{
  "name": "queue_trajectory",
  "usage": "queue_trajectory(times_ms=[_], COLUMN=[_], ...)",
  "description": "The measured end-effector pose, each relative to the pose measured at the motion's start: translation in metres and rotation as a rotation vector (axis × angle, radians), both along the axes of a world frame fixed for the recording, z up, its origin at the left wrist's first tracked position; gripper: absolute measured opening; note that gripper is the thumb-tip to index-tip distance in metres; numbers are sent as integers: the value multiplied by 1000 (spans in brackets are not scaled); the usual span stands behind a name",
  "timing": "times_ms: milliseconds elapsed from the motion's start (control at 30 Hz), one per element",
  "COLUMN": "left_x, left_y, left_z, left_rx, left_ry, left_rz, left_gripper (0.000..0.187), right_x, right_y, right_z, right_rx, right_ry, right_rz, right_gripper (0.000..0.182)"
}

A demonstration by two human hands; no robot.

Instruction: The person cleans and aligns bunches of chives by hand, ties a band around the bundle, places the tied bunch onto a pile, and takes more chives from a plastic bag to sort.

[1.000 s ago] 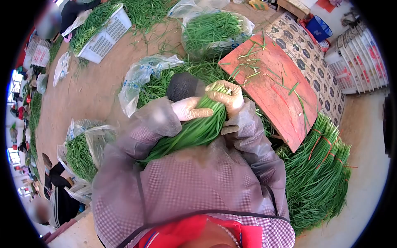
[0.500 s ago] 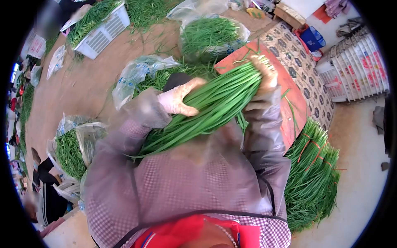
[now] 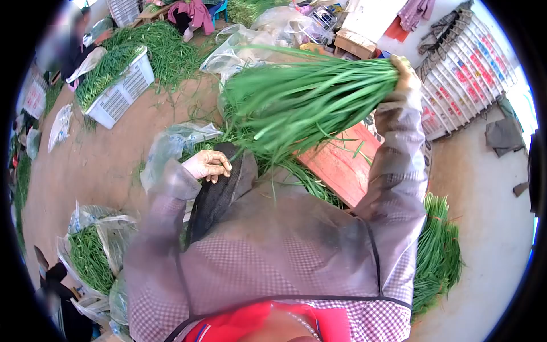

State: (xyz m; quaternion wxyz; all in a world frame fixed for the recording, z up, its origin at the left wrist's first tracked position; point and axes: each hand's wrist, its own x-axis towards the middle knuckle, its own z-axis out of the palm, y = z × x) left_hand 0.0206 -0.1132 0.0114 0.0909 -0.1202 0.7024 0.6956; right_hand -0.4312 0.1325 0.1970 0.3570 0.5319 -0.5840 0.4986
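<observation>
High on the right, my right hand (image 3: 405, 77) is closed round the pale stem ends of a big bunch of garlic chives (image 3: 325, 94). The long green leaves fan out to the left in the air, blurred at their tips. My left hand (image 3: 209, 166) is away from the bunch, in front of my dark-trousered knee, with its fingers loosely bent and nothing in them. A reddish board (image 3: 345, 162) lies below the raised bunch, with a few loose leaves on it. More chives (image 3: 310, 181) show along its near edge.
Tied chives are stacked (image 3: 437, 256) beside my right arm. Plastic bags of chives (image 3: 91, 259) stand at the left. A white crate (image 3: 119, 94) heaped with greens is near another person (image 3: 80, 48). Stacked white crates (image 3: 464, 74) stand at the right.
My right hand has lifted the chives up, away from me and to the right, and the leaves have swung out. My left hand has let go of the bunch and drawn back left.
</observation>
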Motion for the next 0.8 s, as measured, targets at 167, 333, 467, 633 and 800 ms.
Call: queue_trajectory(times_ms=[167, 333, 467, 633, 800], left_x=[21, 16, 1, -22, -45], left_y=[-37, -60, -48, -32, 3], left_z=[-10, 12, 34, 39, 65], left_rx=[-94, -329, -216, -36, 0], left_ry=[97, 202, 309, 482, 561], left_rz=[284, 397, 351, 403, 423], left_gripper=[63, 51, 28, 29, 44], right_x=[39, 3, 11, 23, 40], right_y=[-28, -43, -45, -45, -49], right_z=[42, 31, 33, 30, 27], right_rx=[-347, -401, -387, -337, -320], right_ry=[-1114, -1114, -1262, -1281, -1342], right_rz=[376, 456, 584, 624, 622], right_gripper=[7, 5, 5, 6, 9])
